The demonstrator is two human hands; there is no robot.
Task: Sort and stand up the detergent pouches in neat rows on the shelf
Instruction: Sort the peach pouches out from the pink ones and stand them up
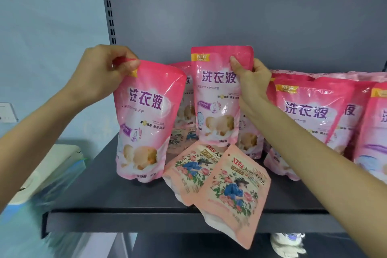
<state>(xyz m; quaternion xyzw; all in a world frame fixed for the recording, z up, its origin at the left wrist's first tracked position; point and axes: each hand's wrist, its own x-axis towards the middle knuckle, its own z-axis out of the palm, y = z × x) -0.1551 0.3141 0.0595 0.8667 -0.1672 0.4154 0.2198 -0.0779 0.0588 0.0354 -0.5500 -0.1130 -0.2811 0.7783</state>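
Observation:
My left hand grips the top of a pink detergent pouch that stands upright near the left front of the dark shelf. My right hand pinches the upper right corner of a second pink pouch, held upright in the middle, its bottom above a peach pouch. Two peach floral pouches lie flat at the front: one behind, one hanging over the shelf edge. Several more pink pouches lean in a row at the right, and others stand behind the held ones.
The shelf's grey back panel and slotted upright rise behind. A pale blue wall is at the left, with a white box and blue plastic below. A white bundle sits under the shelf.

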